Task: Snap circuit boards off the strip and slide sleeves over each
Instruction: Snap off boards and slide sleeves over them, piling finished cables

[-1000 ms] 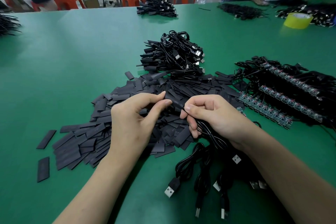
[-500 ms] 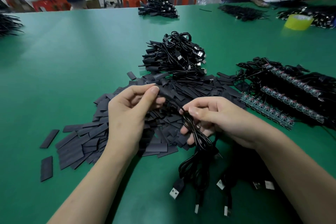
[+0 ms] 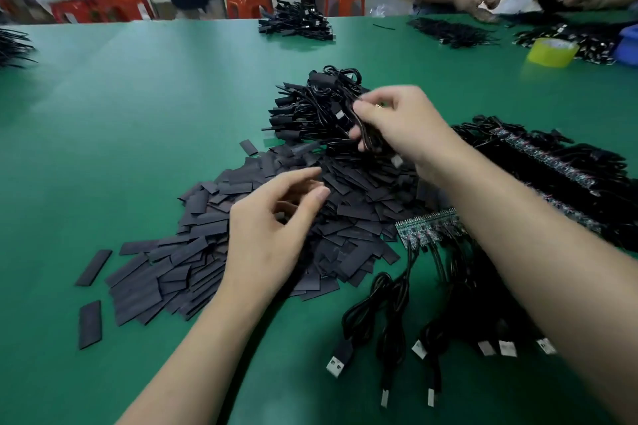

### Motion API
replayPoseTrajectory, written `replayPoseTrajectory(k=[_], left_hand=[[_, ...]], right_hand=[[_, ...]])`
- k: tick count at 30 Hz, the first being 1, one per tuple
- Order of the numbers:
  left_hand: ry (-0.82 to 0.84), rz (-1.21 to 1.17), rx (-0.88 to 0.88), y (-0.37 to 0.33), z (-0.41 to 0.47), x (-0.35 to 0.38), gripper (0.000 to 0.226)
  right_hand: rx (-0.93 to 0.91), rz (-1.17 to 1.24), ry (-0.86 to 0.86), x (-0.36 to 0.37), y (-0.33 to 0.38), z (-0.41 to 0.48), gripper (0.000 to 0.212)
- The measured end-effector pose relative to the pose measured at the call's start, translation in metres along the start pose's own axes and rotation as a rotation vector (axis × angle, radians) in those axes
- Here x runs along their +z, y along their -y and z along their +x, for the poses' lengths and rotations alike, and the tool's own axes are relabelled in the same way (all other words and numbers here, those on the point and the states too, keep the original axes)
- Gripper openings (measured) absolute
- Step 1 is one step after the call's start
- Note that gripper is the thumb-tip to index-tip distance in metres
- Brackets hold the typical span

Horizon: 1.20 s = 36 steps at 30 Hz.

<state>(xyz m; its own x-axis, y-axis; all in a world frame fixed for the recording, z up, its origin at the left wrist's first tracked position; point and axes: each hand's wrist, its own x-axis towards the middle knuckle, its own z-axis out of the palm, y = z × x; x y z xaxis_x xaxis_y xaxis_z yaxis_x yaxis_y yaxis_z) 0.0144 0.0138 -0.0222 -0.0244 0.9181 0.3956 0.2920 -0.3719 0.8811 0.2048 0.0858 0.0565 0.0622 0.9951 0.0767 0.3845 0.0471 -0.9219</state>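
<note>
Gripping cable, R hand over cable pile.

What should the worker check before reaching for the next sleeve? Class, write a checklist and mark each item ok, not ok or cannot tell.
1. Left hand free to pick: ok. Its fingers are loosely curled above the sleeves and nothing shows plainly in it.
2. Sleeve pile within reach: ok. It lies directly under that hand.
3. Right hand free: not ok. It grips a black cable over the cable heap.
4. Board strip ready to snap: ok. It lies beside the sleeve pile with its leads attached.
5. Sleeve seated on the held cable's board: cannot tell. The hand and motion blur hide it.
</note>
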Motion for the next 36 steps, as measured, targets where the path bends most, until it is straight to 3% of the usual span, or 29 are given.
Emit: replayPoseTrajectory(k=[4,6,10,13,16,19,22,25,30,36], left_hand=[[0.072,0.110,0.066,-0.001,-0.001,-0.001,0.024],[0.091,0.126,0.086,-0.001,-0.002,-0.001,0.024],[0.126,0.178,0.137,0.000,-0.003,0.000,0.022],[0.157,0.198,0.155,0.000,-0.003,0.001,0.022],[0.185,0.216,0.163,0.001,-0.003,0.002,0.021],[0.202,0.222,0.181,0.000,-0.003,0.002,0.019],[0.219,0.232,0.194,-0.001,-0.004,0.002,0.017],[0.242,0.238,0.206,-0.002,-0.004,0.002,0.017],[0.286,0.259,0.231,-0.003,-0.003,0.002,0.015],[0.316,0.133,0.154,-0.005,-0.005,0.005,0.018]], right_hand=[[-0.059,-0.211,-0.116,0.014,0.019,0.062,0.006],[-0.063,-0.359,-0.157,0.019,0.022,0.084,0.019],[-0.118,-0.506,-0.175,0.021,0.025,0.094,0.037],[-0.243,-0.529,-0.151,0.015,0.024,0.076,0.036],[-0.362,-0.597,-0.024,-0.002,0.017,0.037,0.018],[-0.284,-0.773,0.246,-0.026,0.005,-0.004,0.004],[-0.121,-0.980,0.430,-0.043,-0.016,-0.032,0.006],[-0.110,-1.148,0.450,-0.052,-0.037,-0.050,0.016],[-0.120,-1.053,0.465,-0.059,-0.041,-0.055,0.020],[-0.172,-0.561,0.503,-0.051,-0.022,-0.054,0.013]])
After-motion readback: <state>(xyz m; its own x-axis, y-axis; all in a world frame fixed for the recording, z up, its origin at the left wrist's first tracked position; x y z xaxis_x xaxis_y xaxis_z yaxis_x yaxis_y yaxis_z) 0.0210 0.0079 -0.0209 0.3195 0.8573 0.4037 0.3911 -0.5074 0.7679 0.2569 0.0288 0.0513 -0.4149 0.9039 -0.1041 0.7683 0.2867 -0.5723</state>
